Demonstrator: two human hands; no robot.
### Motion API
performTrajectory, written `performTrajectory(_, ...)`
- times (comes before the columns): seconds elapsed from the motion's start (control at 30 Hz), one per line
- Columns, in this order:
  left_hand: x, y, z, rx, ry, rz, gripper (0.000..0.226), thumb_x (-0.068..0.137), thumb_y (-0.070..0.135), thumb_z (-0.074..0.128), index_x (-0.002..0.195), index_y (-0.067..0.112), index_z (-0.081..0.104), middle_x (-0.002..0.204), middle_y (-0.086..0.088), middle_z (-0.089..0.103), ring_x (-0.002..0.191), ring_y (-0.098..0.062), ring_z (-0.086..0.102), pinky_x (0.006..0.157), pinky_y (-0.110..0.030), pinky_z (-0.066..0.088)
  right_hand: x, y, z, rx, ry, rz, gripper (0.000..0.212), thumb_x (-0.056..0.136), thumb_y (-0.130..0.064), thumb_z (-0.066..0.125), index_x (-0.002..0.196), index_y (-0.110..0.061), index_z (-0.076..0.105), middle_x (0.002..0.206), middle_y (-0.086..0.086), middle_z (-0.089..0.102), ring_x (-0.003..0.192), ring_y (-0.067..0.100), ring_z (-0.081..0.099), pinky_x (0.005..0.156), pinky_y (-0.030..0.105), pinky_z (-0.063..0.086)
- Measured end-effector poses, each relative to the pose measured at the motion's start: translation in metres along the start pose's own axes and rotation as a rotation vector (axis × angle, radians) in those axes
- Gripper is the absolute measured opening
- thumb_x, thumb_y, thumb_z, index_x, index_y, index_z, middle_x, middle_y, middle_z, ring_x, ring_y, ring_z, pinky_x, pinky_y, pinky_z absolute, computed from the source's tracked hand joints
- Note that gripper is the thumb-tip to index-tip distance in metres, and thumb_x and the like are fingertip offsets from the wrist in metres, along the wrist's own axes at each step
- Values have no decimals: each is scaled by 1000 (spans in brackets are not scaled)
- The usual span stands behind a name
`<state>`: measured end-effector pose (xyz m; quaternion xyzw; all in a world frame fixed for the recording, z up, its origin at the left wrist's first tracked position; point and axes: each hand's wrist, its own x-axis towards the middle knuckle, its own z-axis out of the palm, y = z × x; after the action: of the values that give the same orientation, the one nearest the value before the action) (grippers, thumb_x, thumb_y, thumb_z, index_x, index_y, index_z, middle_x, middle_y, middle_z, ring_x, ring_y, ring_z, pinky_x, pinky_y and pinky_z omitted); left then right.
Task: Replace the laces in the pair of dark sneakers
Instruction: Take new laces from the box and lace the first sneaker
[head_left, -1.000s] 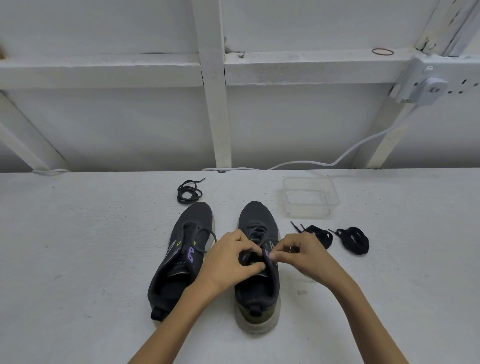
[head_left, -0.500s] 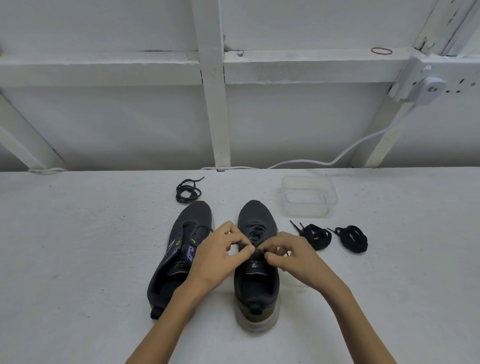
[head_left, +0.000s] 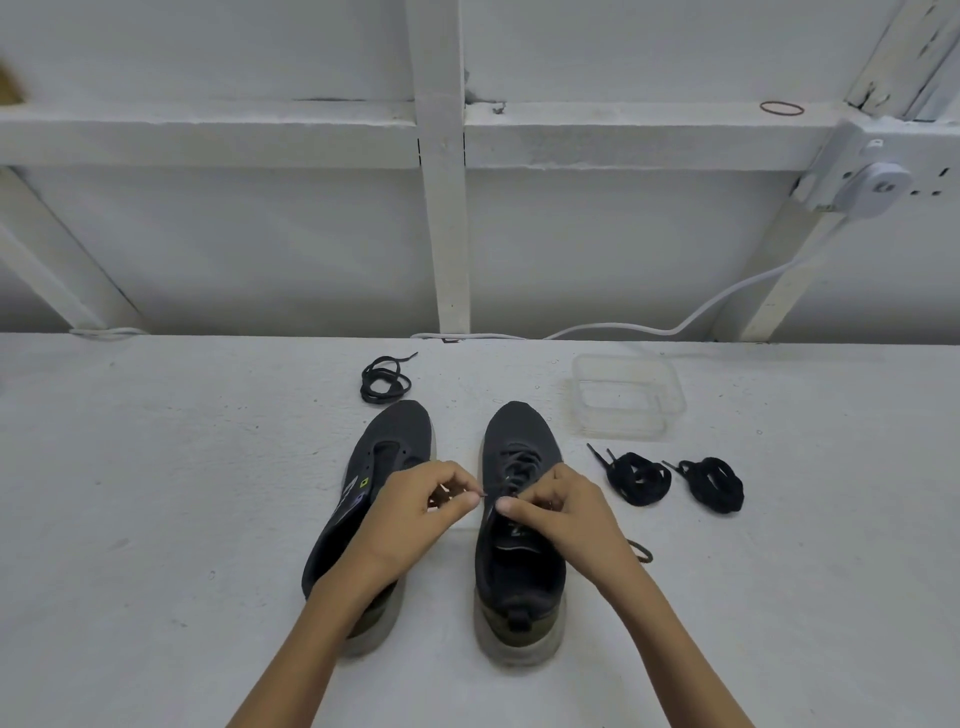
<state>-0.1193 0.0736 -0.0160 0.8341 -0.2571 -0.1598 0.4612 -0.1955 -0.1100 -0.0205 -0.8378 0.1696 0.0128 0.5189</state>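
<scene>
Left sneaker (head_left: 384, 452) unlaced, loose lace (head_left: 384, 382) coiled at its 12 o'clock. Right sneaker (head_left: 519, 571) still laced — left hand (head_left: 415, 512) and right hand (head_left: 566, 512) both pinch its lace (head_left: 519, 462) at top eyelets. New lace bundles (head_left: 636, 478) at 3 o'clock look untouched — both relacings remain

We're in a bare workroom, it seems: rough white tabletop (head_left: 156, 493) under the fingers (head_left: 464, 502), white-painted timber framing (head_left: 441, 208) beyond them, a plug (head_left: 878, 189) and cable (head_left: 727, 297) up to their right.
</scene>
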Motion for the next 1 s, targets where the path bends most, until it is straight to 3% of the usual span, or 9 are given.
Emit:
performTrajectory(0.2, 2, -3, 8, 75, 23, -20, 12, 81, 19, 76, 84, 31, 75, 83, 15, 71, 73, -4, 63, 68, -11, 44, -3, -5, -2, 97, -34, 64, 5, 79, -24, 77, 76, -21, 80, 87, -5, 57, 88, 8, 61, 82, 27, 48)
performTrajectory(0.33, 3, -3, 10, 70, 17, -34, 13, 78, 19, 79, 80, 31, 74, 78, 18, 71, 72, -8, 66, 74, -23, 53, -3, -4, -1, 115, -30, 96, 6, 79, -15, 75, 75, -15, 79, 91, -2, 57, 88, 12, 62, 82, 27, 48)
performTrajectory(0.5, 3, 2, 11, 109, 21, -2, 11, 78, 17, 78, 80, 28, 75, 76, 17, 71, 73, -3, 66, 70, -15, 50, -3, -3, -2, 150, -36, 87, 7, 80, -14, 75, 74, -15, 79, 88, -6, 56, 82, 4, 59, 74, 17, 46)
performTrajectory(0.63, 7, 6, 7, 230, -11, 46, 9, 80, 19, 76, 82, 27, 76, 78, 13, 70, 74, -3, 63, 68, -11, 44, -3, -2, -3, 172, -59, 72, 8, 80, -17, 76, 73, -22, 79, 89, -5, 57, 84, 6, 60, 77, 18, 46)
performTrajectory(0.87, 19, 20, -1, 440, -146, 158, 8, 85, 22, 69, 89, 23, 75, 86, 8, 68, 75, -6, 59, 75, -24, 48, -3, 2, -7, 160, -98, 35, 16, 84, -17, 73, 73, -28, 78, 93, 3, 58, 87, 10, 59, 78, 18, 43)
performTrajectory(1.0, 24, 24, -3, 487, -193, 164, 9, 87, 23, 66, 92, 23, 75, 89, 9, 67, 75, -3, 54, 72, -20, 42, -3, 3, -5, 151, -81, 16, 14, 84, -17, 73, 77, -26, 79, 89, -1, 55, 77, 0, 55, 70, 9, 41)
